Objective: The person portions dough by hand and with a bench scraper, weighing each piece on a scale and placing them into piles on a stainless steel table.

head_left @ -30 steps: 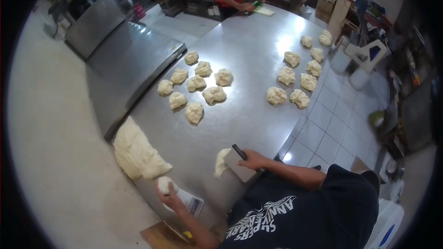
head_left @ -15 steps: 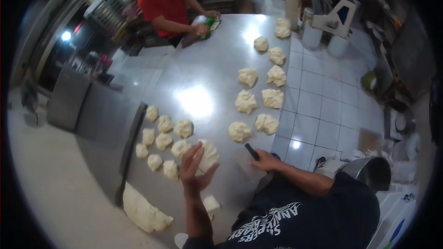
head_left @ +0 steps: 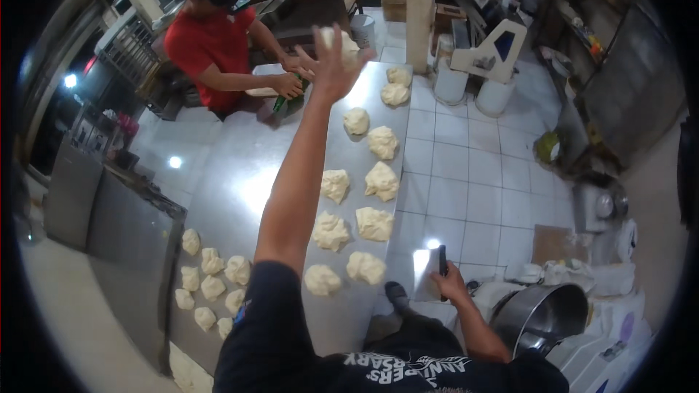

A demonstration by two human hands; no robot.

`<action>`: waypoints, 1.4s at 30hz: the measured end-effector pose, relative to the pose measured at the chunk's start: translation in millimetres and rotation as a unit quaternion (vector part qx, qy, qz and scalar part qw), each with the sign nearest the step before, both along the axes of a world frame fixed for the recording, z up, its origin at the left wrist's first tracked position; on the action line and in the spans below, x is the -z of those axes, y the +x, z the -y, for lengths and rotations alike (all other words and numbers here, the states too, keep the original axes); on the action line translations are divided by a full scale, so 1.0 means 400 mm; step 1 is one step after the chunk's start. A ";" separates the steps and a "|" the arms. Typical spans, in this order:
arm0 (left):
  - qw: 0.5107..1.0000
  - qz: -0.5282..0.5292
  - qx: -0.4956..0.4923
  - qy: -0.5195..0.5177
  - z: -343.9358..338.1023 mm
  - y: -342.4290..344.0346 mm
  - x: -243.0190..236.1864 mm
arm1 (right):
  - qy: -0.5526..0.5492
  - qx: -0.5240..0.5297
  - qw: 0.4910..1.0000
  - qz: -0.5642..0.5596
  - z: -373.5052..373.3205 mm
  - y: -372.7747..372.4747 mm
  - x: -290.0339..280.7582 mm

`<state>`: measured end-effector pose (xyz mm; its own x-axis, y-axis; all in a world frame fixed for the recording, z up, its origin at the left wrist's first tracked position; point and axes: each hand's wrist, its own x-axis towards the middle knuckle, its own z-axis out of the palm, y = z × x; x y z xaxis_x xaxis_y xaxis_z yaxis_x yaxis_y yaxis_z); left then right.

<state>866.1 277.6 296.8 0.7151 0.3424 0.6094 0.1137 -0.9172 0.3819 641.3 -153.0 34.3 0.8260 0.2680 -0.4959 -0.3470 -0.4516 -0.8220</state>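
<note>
My left arm reaches far over the steel table point(head_left: 226, 138). My left hand point(head_left: 336, 73) has spread fingers, with a pale dough lump point(head_left: 333, 36) just beyond them; I cannot tell whether they still touch it. Low at the right, over the floor beside the table, my right hand point(head_left: 448, 280) grips the black handle of a metal scraper point(head_left: 429, 276). Several rough dough lumps point(head_left: 375, 224) lie along the table's right side, and several smaller ones point(head_left: 212, 287) at its near left. Part of a large dough mass point(head_left: 189, 370) shows at the lower left.
A co-worker in red point(head_left: 207, 51) handles a green object point(head_left: 284, 100) at the far left of the table. Steel units point(head_left: 124, 262) adjoin the left side. On the right are tiled floor point(head_left: 459, 160), white buckets point(head_left: 451, 87), a machine point(head_left: 491, 47) and a steel bowl point(head_left: 539, 313).
My left hand has risen from the near end to far forward with a dough lump, its fingers now spread. My right hand has moved lower and off the table's edge. The view has tilted forward.
</note>
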 end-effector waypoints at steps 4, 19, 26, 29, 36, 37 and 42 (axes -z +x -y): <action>0.933 -0.304 -0.005 -0.194 -0.038 0.082 0.185 | -0.012 0.029 1.000 -0.003 0.007 0.040 -0.030; 0.879 -0.012 -0.246 -0.408 0.398 -1.531 0.670 | 0.106 -0.359 0.927 0.037 -0.512 -0.019 0.005; 0.768 -0.009 -0.566 -0.299 0.627 -1.994 0.587 | 0.059 -0.574 0.811 0.095 -0.656 -0.371 -0.101; 0.793 -0.114 -0.529 -0.279 0.652 -2.002 0.671 | 0.033 -0.600 0.792 0.107 -0.687 -0.570 -0.067; 0.885 -0.155 -0.340 -0.279 0.620 -2.055 0.739 | -0.012 -0.642 0.752 0.149 -0.700 -0.986 -0.040; 0.885 -0.155 -0.345 -0.270 0.624 -2.054 0.784 | 0.002 -0.648 0.743 0.169 -0.708 -1.011 -0.034; 0.880 -0.112 -0.344 -0.309 0.595 -2.083 0.776 | -0.016 -0.630 0.750 0.202 -0.760 -1.091 -0.118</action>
<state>32.8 39.7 -13.5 0.2881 0.9573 0.0247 0.6966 -0.2272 0.6806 204.8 150.9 81.5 0.0116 0.9554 -0.2951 0.6462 -0.2324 -0.7269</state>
